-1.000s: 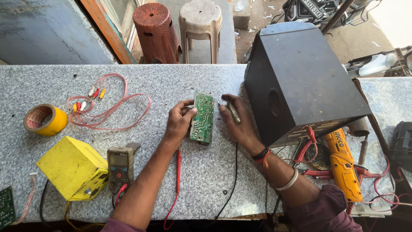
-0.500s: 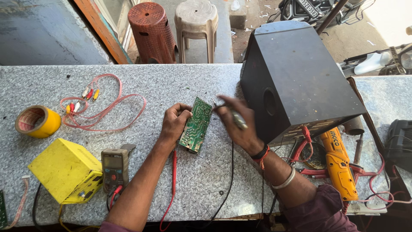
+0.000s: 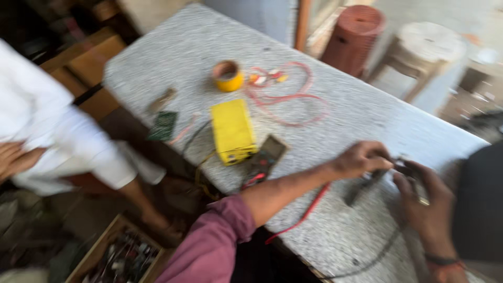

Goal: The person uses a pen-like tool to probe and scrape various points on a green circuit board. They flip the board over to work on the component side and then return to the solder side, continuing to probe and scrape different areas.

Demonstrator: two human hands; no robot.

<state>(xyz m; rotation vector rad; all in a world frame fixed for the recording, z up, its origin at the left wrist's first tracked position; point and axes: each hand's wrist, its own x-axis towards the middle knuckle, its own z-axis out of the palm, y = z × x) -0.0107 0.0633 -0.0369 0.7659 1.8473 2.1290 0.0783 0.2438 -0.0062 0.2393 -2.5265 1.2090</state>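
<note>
Over at the right end of the speckled grey table point(image 3: 335, 94), both hands meet on one small thing: the left hand point(image 3: 361, 159) has its fingers curled down in a closed grip on the near edge of a dark circuit board point(image 3: 367, 186), and the right hand point(image 3: 427, 209) closes in from the other side, fingers bent around the board's far end, so the board sits between the two grips, tilted and just above the table top. Blur is heavy, so whether the right grip also pinches a slim tool cannot be told. Just under the left wrist a red lead point(image 3: 304, 215) runs down across the table toward its near edge, and below the right grip a black lead point(image 3: 377, 251) trails off the same way. Further left of the left grip lies a dark meter point(image 3: 264, 160) with a red patch on it, touching a yellow box point(image 3: 233, 131) beside it. Beyond the box, well away from both grips, a roll of yellow tape point(image 3: 228, 76) stands flat, with a loop of thin red wire point(image 3: 288, 94) just beside it. A small green board point(image 3: 163, 124) lies near the far left edge. Hard by the right grip a big black cabinet point(image 3: 479, 204) fills the frame edge. Off the table, far left, another person in a white garment point(image 3: 57, 136) sits, and a brown stool point(image 3: 353, 36) and a pale stool point(image 3: 427, 55) stand behind.
</note>
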